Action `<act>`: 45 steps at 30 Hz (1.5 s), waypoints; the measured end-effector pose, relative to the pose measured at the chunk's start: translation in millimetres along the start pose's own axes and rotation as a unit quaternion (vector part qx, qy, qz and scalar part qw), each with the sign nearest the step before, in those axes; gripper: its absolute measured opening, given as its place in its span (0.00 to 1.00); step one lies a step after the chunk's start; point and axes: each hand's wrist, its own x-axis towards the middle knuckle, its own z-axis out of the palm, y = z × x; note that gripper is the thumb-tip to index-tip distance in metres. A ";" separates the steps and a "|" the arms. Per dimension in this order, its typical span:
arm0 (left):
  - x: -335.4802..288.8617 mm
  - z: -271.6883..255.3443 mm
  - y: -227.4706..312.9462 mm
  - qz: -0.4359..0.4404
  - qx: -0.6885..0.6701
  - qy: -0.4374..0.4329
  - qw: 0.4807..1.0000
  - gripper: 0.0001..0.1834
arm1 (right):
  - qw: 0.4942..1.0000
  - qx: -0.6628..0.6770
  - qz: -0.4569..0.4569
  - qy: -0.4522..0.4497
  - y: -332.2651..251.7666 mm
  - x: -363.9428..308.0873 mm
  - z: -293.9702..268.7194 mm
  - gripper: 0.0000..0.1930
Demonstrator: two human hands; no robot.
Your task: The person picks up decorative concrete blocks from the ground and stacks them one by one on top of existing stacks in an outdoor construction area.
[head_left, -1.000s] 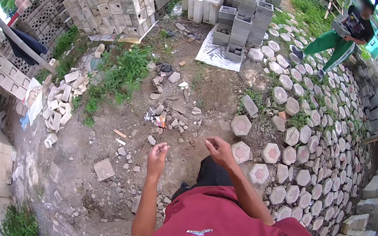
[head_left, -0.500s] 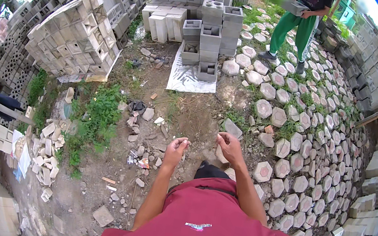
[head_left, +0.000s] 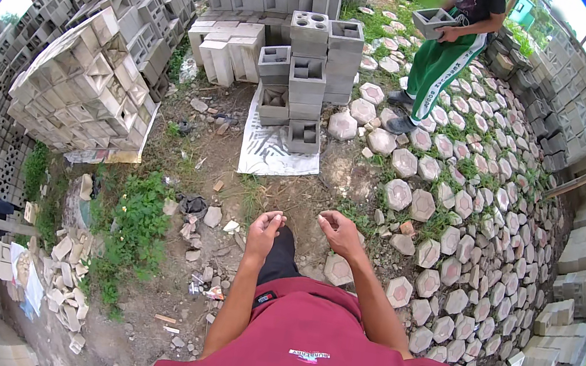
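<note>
My left hand (head_left: 265, 231) is held in front of my body with its fingers curled in toward the thumb; I see nothing in it. To its right, my right hand (head_left: 340, 234) is loosely bent, thumb parted from the fingers, and it is empty too. Neither hand touches anything. Ahead of them, grey hollow concrete blocks (head_left: 306, 89) are stacked in columns on a white printed sheet (head_left: 277, 162). At the upper right a co-worker in green trousers (head_left: 428, 75) holds a grey hollow block (head_left: 431, 23) in both hands.
Hexagonal pavers (head_left: 425, 205) cover the ground on the right, with grass between them. A decorative block stack (head_left: 85, 90) stands at the left. Green weeds (head_left: 133, 228), broken rubble (head_left: 67, 271) and a black plastic scrap (head_left: 192, 205) lie along the left side.
I have stepped forward, one dark trouser leg now showing between my hands. The block columns appear nearer. My right thumb has parted from its fingers. The co-worker has stepped left with the block.
</note>
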 end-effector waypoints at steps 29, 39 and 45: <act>501.6 -24.1 133.6 -0.164 0.079 0.030 0.983 0.20 | 0.974 -0.078 0.212 -0.015 44.7 493.0 -49.2 0.21; 754.7 39.2 49.4 -0.199 0.040 0.062 0.977 0.45 | 0.981 0.004 0.172 0.093 207.5 716.4 -20.5 0.31; 932.9 28.6 -27.3 -0.120 0.009 0.083 0.989 0.45 | 0.946 0.122 0.275 0.120 304.5 854.3 12.3 0.38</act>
